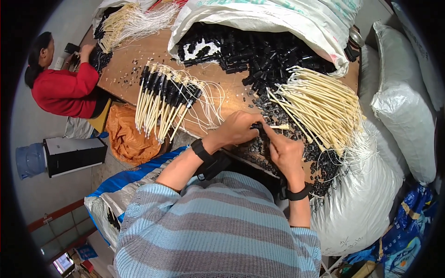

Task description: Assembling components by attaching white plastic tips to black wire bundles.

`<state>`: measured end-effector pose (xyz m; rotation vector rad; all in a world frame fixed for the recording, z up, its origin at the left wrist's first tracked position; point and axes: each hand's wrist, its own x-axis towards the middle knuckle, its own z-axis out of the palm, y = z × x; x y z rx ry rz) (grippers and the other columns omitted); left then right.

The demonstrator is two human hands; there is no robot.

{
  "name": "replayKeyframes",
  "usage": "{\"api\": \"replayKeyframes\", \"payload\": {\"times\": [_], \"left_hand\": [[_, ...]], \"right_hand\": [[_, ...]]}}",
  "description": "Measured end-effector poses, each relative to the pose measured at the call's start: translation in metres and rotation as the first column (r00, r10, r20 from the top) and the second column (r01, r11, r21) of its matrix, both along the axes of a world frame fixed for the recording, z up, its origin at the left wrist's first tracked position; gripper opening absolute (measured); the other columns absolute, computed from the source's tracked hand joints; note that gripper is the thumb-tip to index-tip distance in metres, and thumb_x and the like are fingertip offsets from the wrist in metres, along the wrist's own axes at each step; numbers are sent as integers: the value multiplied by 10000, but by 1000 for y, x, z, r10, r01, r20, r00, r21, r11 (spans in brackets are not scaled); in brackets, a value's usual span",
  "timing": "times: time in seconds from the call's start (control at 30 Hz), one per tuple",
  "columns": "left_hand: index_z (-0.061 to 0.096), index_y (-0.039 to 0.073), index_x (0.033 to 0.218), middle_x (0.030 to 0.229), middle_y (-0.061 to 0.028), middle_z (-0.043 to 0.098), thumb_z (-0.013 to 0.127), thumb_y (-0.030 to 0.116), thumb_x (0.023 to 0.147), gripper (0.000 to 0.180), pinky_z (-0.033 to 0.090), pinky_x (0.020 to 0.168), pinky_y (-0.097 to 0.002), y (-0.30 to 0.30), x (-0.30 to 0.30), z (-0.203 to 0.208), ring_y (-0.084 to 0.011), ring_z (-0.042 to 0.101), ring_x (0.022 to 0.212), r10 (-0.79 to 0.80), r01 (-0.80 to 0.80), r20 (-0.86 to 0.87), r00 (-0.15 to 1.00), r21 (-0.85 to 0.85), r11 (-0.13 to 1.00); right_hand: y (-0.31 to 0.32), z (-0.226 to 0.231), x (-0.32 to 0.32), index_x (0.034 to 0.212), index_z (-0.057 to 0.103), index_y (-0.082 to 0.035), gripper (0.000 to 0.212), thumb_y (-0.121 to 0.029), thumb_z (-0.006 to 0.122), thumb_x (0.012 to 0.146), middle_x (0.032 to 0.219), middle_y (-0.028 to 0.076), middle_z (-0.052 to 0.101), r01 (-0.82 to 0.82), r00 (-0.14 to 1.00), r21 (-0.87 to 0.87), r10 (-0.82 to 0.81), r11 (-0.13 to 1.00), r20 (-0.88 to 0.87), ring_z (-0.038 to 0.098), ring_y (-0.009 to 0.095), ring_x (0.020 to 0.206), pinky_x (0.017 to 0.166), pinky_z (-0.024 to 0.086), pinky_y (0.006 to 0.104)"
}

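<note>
Hands meet over the counter (222,76), just left of a bundle (324,111) of cream rods. The left hand (238,129), farther from the bundle, has its thumb and forefinger closed to a narrow pinch on a small black part (256,125). The right hand (287,153), nearer the bundle, stretches its forefinger toward that pinch, the fingertip meeting the part; whether these fingers grip anything cannot be told.

From the right forefinger, a short cream stub (281,126) juts toward the bundle, its long axis running left to right across the worker's front. The stub lies nearer the right hand, the black part nearer the left; both sit near the bundle's left side, apart from it. Whether stub and part are joined is hidden by the fingers.

Well left of the bundle lies a row of black-and-cream pieces (169,97), with loose white wires. Beyond the bundle and to its left, black parts spill from a white sack (278,18). Farthest left of the bundle, a co-worker in red (65,92) sits at the counter.
</note>
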<state>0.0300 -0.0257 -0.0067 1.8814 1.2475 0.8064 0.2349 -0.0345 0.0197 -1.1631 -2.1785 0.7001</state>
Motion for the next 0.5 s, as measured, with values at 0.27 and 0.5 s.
{"api": "replayKeyframes", "payload": {"times": [0.27,0.5], "left_hand": [[602,57,771,691,-110,623,672,124,669,141,500,583,-440,-16,9,16,-320,647,648,77,6,-301,950,265,964],[643,74,872,751,-84,626,644,81,683,189,483,599,-379,-20,-47,18,-286,615,663,361,-260,-137,923,469,844]], "right_hand": [[10,-13,-13,964,661,-18,165,-50,714,812,577,-43,466,89,962,-558,-217,825,-167,417,38,535,492,344,226],[9,8,-44,910,658,13,88,-10,686,829,777,86,638,113,973,228,-61,967,-222,597,181,692,645,469,284]]}}
